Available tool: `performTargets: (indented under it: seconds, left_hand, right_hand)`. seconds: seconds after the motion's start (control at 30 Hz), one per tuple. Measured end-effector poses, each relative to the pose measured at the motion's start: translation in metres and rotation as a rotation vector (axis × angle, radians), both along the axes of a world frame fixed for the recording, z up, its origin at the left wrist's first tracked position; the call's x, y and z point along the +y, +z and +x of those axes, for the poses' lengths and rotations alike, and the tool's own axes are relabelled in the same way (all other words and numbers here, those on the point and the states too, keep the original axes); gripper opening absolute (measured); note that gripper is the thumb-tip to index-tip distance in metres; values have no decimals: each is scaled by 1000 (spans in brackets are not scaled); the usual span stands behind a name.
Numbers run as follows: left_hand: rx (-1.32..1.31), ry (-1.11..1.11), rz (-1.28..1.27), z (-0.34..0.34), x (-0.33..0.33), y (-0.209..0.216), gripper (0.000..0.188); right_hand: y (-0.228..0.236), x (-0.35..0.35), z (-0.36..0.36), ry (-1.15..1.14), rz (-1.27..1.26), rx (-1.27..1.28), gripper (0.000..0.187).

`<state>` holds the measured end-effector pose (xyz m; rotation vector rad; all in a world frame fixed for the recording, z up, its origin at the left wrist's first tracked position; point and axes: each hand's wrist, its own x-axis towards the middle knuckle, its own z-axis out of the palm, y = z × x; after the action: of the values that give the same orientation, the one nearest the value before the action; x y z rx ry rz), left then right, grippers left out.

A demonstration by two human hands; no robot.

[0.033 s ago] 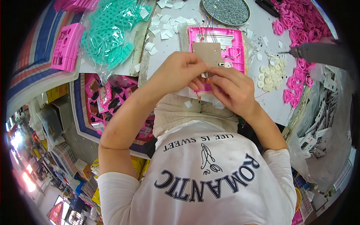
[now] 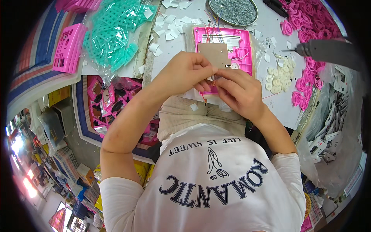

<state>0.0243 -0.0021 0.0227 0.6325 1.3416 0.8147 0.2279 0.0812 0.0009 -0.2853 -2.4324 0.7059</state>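
My left hand (image 2: 188,73) and my right hand (image 2: 242,92) meet fingertip to fingertip over the near edge of a pink plastic housing (image 2: 247,42). Both are closed in a pinch. A bit of thin orange wire (image 2: 213,82) shows at the right fingertips, and a small pale piece sits between the hands; the fingers mostly hide it. Inside the housing lies a brown board (image 2: 213,54), with red and blue wires (image 2: 216,33) running out at the far side. A wire end (image 2: 205,101) hangs below the left fingers, over my lap.
White round parts (image 2: 278,79) and pink rings (image 2: 305,29) lie to the right, under a dark electric screwdriver (image 2: 320,51). A round tray of screws (image 2: 233,24) stands at the back. White paper pieces (image 2: 170,29), bagged teal parts (image 2: 112,34) and pink panels (image 2: 69,48) are at left.
The screwdriver at the right has swung slightly to the left. My hands stay pinched together in nearly the same place, with only a tiny shift of the fingers.
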Motion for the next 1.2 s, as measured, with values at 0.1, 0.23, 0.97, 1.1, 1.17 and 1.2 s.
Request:
performTargets:
  seconds: [0.1, 0.23, 0.97, 1.1, 1.17, 1.2]
  left_hand:
    - [208, -89, 121, -1, -1, -1, 16]
    - [615, -100, 479, 7, -13, -12, 18]
    - [907, 181, 804, 26, -26, -48, 20]
    - [779, 765, 667, -1, -7, -37, 19]
    - [896, 740, 702, -9, -13, -37, 22]
    - [929, 566, 656, -4, -27, -34, 24]
  right_hand:
    - [2, 3, 1, -3, 93, -63, 23]
    - [-3, 1, -2, -8, 97, -77, 22]
    - [22, -6, -7, 72, 295, -458, 21]
    - [23, -6, 0, 75, 200, -447, 29]
    - [18, -5, 2, 62, 138, -391, 31]
    - [16, -4, 3, 50, 142, -368, 31]
